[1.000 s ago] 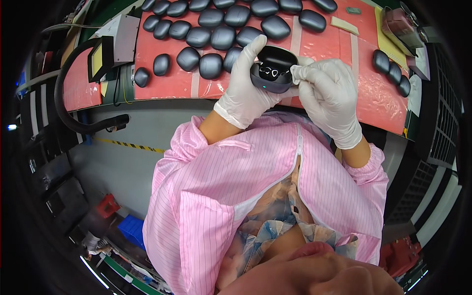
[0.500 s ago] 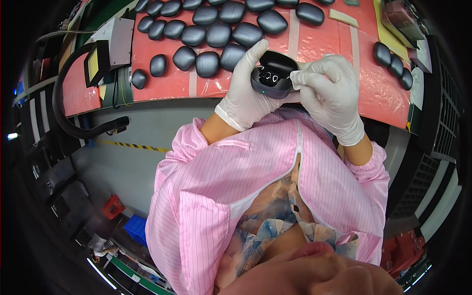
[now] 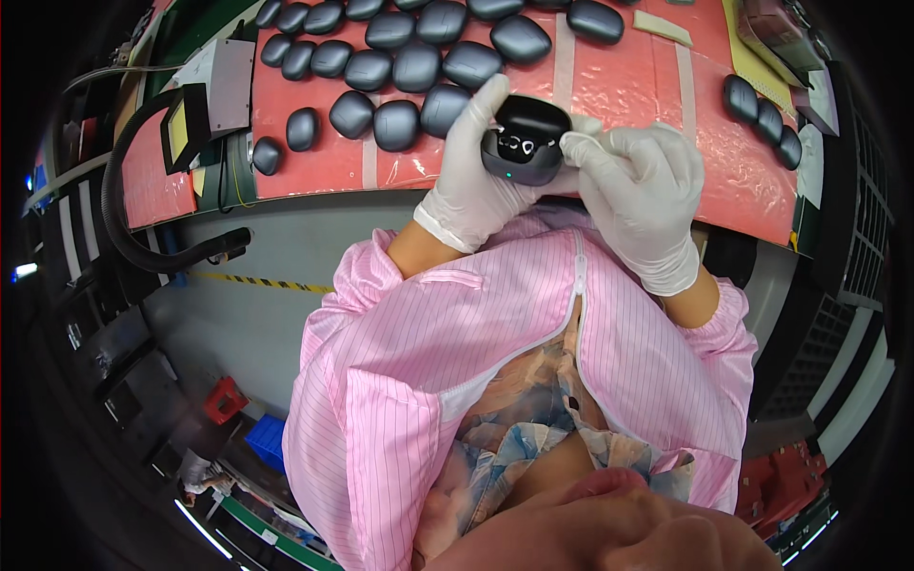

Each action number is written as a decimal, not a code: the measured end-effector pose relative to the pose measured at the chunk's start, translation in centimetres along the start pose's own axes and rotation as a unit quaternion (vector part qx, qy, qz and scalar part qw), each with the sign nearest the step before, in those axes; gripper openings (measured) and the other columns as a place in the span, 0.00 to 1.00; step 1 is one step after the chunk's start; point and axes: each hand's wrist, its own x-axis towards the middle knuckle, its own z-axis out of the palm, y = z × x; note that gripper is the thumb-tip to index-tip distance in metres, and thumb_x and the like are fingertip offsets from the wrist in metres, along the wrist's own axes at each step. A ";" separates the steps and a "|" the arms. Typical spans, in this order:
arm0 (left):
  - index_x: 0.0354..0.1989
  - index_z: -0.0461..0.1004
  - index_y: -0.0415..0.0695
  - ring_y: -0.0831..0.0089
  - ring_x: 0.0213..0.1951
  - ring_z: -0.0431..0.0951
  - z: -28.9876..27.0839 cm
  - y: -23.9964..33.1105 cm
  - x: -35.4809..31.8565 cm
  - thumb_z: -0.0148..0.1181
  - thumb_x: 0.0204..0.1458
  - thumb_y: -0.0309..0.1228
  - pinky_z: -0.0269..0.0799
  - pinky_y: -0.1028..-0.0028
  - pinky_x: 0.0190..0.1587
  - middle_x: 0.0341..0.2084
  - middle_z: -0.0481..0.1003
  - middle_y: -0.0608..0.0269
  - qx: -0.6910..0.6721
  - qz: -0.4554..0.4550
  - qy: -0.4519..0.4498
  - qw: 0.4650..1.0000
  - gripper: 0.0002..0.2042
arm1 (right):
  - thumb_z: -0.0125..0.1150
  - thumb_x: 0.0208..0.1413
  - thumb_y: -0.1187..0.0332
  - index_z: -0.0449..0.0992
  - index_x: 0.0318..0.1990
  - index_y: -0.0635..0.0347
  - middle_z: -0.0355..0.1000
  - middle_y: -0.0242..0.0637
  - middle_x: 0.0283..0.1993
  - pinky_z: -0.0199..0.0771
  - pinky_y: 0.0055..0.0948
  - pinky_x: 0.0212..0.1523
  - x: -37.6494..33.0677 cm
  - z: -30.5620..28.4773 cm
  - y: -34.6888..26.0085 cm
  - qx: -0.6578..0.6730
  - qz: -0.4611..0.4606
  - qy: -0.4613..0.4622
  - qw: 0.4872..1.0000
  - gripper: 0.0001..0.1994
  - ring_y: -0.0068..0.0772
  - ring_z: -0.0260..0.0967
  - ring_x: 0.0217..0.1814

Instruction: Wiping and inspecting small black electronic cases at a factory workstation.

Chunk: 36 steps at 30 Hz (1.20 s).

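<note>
A dark grey earbud charging case [image 3: 523, 164] rests in my white-gloved left hand [image 3: 473, 176], its lid raised and the glossy black inside showing. A small green light glows on its front. The left thumb lies along the case's left side; the other fingers are hidden beneath it. At the case's right edge, my gloved right hand [image 3: 640, 186] is closed in a pinch, thumb and forefinger by the rim. Whatever sits between those fingertips is too small to make out. Several closed grey cases [image 3: 417, 68] lie on the pink mat [image 3: 647, 105] beyond my hands.
Three more cases [image 3: 769, 122] stand in a row at the right. A black flexible hose [image 3: 119, 181] curves past a square-framed device [image 3: 187, 128] on the left. A pale strip [image 3: 664, 29] lies at the far right of the mat, near a yellow sheet [image 3: 752, 57].
The case and my left hand have shifted very slightly left. My right hand has turned a little, its fingers less curled, with the fingertips still by the case's right edge.
</note>
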 end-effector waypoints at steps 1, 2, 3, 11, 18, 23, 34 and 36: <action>0.46 0.72 0.28 0.53 0.46 0.77 0.3 0.1 0.1 0.38 0.59 0.58 0.77 0.57 0.49 0.44 0.75 0.42 0.037 0.049 0.034 0.998 0.36 | 0.64 0.37 0.76 0.81 0.36 0.49 0.69 0.26 0.30 0.64 0.32 0.33 0.2 -0.1 0.1 -0.028 -0.003 -0.002 1.000 0.15 0.32 0.65 0.30; 0.46 0.72 0.28 0.53 0.46 0.77 0.2 0.2 0.2 0.38 0.59 0.58 0.77 0.57 0.49 0.44 0.75 0.42 0.038 0.049 0.034 0.997 0.36 | 0.63 0.38 0.76 0.81 0.38 0.50 0.70 0.27 0.31 0.65 0.32 0.33 0.4 -0.2 0.2 -0.056 -0.007 -0.003 0.998 0.15 0.33 0.66 0.30; 0.46 0.72 0.28 0.52 0.46 0.78 -0.1 0.2 0.3 0.37 0.59 0.59 0.77 0.58 0.48 0.44 0.75 0.42 0.014 0.032 0.006 0.999 0.37 | 0.63 0.38 0.76 0.81 0.38 0.50 0.70 0.27 0.31 0.65 0.32 0.33 0.5 -0.3 0.5 -0.056 -0.007 -0.002 0.998 0.15 0.33 0.66 0.30; 0.44 0.73 0.31 0.57 0.41 0.80 0.4 -0.2 0.1 0.38 0.60 0.58 0.79 0.65 0.44 0.42 0.76 0.45 -0.010 0.045 0.022 0.999 0.35 | 0.61 0.44 0.82 0.79 0.45 0.59 0.71 0.33 0.35 0.67 0.29 0.35 0.6 -1.0 0.7 0.228 0.057 -0.026 0.972 0.18 0.29 0.67 0.34; 0.45 0.74 0.33 0.60 0.45 0.77 0.2 -0.6 0.1 0.39 0.60 0.55 0.75 0.64 0.48 0.43 0.76 0.49 0.167 0.098 0.107 0.975 0.32 | 0.64 0.42 0.78 0.82 0.42 0.48 0.69 0.29 0.28 0.66 0.31 0.30 -0.2 0.5 0.7 0.096 0.070 0.002 0.993 0.17 0.32 0.65 0.30; 0.50 0.69 0.32 0.73 0.42 0.76 -0.6 -0.6 0.1 0.44 0.57 0.60 0.71 0.73 0.47 0.46 0.74 0.55 0.525 0.351 -0.018 0.775 0.36 | 0.62 0.42 0.79 0.78 0.37 0.60 0.71 0.34 0.30 0.67 0.33 0.32 0.6 0.3 -0.3 0.166 0.080 -0.057 0.981 0.12 0.36 0.67 0.31; 0.53 0.66 0.35 0.64 0.53 0.73 -1.5 -0.6 0.5 0.42 0.52 0.67 0.75 0.72 0.47 0.51 0.71 0.48 0.443 0.326 -0.028 0.835 0.41 | 0.58 0.49 0.81 0.78 0.43 0.61 0.71 0.34 0.32 0.66 0.25 0.36 0.1 0.1 -0.3 0.182 0.103 -0.068 0.975 0.13 0.28 0.67 0.36; 0.53 0.66 0.35 0.64 0.53 0.73 -1.7 -0.9 0.9 0.41 0.53 0.67 0.75 0.72 0.48 0.52 0.71 0.48 0.423 0.332 -0.032 0.842 0.41 | 0.58 0.47 0.82 0.78 0.43 0.62 0.72 0.36 0.33 0.66 0.28 0.36 -0.4 0.7 0.5 0.098 0.116 -0.042 0.988 0.14 0.34 0.68 0.35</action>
